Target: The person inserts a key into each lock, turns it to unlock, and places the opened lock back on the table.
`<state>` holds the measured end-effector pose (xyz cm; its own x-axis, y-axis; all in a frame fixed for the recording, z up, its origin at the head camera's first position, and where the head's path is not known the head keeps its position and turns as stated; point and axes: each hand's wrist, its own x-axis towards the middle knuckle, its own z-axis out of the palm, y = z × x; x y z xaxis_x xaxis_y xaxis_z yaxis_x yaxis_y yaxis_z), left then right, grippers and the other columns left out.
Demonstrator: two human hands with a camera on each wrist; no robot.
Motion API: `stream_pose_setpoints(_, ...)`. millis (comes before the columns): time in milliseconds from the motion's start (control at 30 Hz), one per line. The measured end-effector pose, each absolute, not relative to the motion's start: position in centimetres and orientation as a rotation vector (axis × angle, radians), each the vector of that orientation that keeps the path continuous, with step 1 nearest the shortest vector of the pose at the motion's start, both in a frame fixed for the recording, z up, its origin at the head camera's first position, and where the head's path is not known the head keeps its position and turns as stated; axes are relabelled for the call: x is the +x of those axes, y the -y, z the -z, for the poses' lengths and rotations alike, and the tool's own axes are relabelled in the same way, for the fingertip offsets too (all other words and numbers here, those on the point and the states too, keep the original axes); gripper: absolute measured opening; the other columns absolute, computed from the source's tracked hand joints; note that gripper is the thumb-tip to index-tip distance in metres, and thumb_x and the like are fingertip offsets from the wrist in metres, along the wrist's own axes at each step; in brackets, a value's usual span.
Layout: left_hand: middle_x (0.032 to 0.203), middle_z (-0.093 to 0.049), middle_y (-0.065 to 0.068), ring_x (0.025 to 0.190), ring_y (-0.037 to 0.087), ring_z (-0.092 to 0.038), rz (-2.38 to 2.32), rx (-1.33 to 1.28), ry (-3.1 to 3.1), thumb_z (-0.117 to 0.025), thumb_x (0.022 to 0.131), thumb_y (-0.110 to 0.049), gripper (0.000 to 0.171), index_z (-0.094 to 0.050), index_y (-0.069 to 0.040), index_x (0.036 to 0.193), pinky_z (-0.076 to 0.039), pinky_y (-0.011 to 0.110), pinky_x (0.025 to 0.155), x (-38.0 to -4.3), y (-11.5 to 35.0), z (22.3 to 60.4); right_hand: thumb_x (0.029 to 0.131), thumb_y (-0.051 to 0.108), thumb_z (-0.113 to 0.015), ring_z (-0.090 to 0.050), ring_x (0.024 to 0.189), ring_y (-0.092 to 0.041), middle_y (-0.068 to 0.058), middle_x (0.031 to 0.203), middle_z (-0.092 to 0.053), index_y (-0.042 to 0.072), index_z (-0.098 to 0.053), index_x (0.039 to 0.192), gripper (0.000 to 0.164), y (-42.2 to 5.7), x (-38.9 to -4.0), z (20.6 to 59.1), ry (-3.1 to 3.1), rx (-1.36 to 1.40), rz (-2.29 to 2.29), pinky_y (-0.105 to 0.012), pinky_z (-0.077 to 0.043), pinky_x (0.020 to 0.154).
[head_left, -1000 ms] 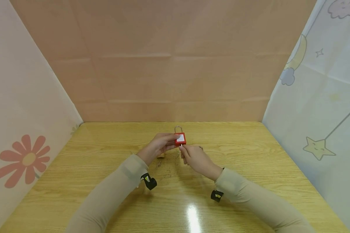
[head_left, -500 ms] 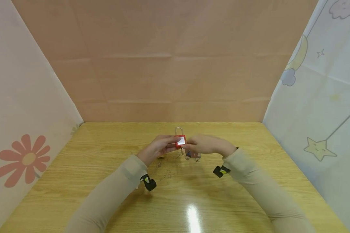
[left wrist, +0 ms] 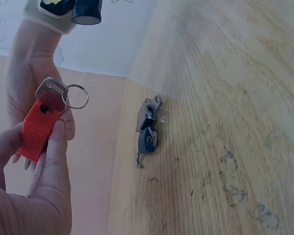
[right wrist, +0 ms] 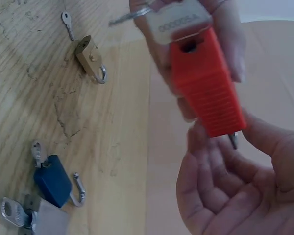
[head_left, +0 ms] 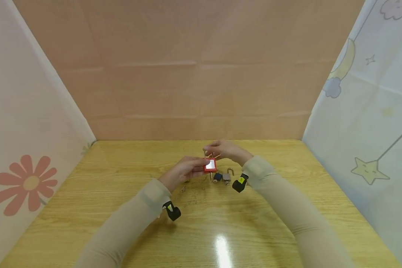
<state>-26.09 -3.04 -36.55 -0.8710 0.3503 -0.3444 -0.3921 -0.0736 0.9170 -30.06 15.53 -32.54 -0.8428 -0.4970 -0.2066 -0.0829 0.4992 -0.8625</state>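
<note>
A red padlock (head_left: 210, 165) with a white label is held up off the table, its metal shackle (head_left: 204, 153) pointing away. My left hand (head_left: 187, 168) grips its body, thumb across the label. At the near end a key (left wrist: 52, 89) with a ring (left wrist: 77, 96) sits at the keyway. My right hand (head_left: 228, 150) reaches over the far end and pinches the shackle, its fingers covering much of the bow. Below on the table lie a blue padlock (right wrist: 54, 181) and a silver padlock (right wrist: 46, 219), each with a key at its keyway.
A brass padlock (right wrist: 89, 56) lies on the wooden table (head_left: 154, 238), a loose key (right wrist: 66, 20) near it; my left hand mostly hides the lock in the head view. Patterned white sheets (head_left: 372, 111) flank the table, and an orange-tan backdrop (head_left: 194, 74) closes the back.
My right hand has left the key at the padlock's near end and moved up and away to the shackle. The blue and silver padlocks have come into sight. My left hand keeps its grip.
</note>
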Motion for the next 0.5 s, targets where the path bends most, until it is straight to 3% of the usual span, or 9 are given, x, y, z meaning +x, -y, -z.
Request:
stream_pose_setpoints(133,0.106,-0.071,0.012,0.082,0.015,-0.072,-1.993,-0.044,-1.704,-0.067,0.093,-0.015,0.041,-0.058,0.005,0.128,-0.057,0.027,0.078,-26.1,3.1,36.5,0.103,0.026,-0.049,-0.063,0.094,-0.016,-0.010,0.108,-0.066,-0.002,-0.058,0.130,0.040,-15.4,-30.7,33.3,-2.228,-0.453,1.354,-0.037,-0.053,0.091)
stream_pose_setpoints(267,0.107,-0.071,0.014,0.082,0.016,-0.072,-1.988,-0.038,-1.714,-0.067,0.092,-0.015,0.040,-0.059,0.005,0.126,-0.057,0.028,0.080,-26.0,3.2,36.6,0.103,0.022,-0.050,-0.057,0.075,-0.009,0.001,0.084,-0.063,-0.007,-0.059,0.126,0.038,-15.1,-31.4,33.8,-2.199,-0.408,1.424,-0.027,-0.053,0.076)
stream_pose_setpoints(367,0.108,-0.071,0.014,0.082,0.016,-0.072,-1.990,-0.064,-1.712,-0.067,0.092,-0.015,0.039,-0.060,0.004,0.125,-0.055,0.031,0.085,-25.8,2.9,36.5,0.102,0.022,-0.051,-0.054,0.070,-0.008,0.005,0.076,-0.061,-0.007,-0.061,0.119,0.035,-15.1,-32.0,34.0,-2.193,-0.343,1.498,-0.023,-0.048,0.068)
stream_pose_setpoints(500,0.106,-0.070,0.013,0.080,0.015,-0.072,-2.024,-0.094,-1.694,-0.068,0.092,-0.013,0.038,-0.060,0.005,0.124,-0.056,0.031,0.082,-25.7,2.6,36.5,0.102,0.022,-0.051,-0.054,0.065,-0.007,0.006,0.072,-0.062,-0.004,-0.064,0.112,0.031,-15.1,-32.3,34.1,-2.178,-0.266,1.584,-0.022,-0.045,0.064)
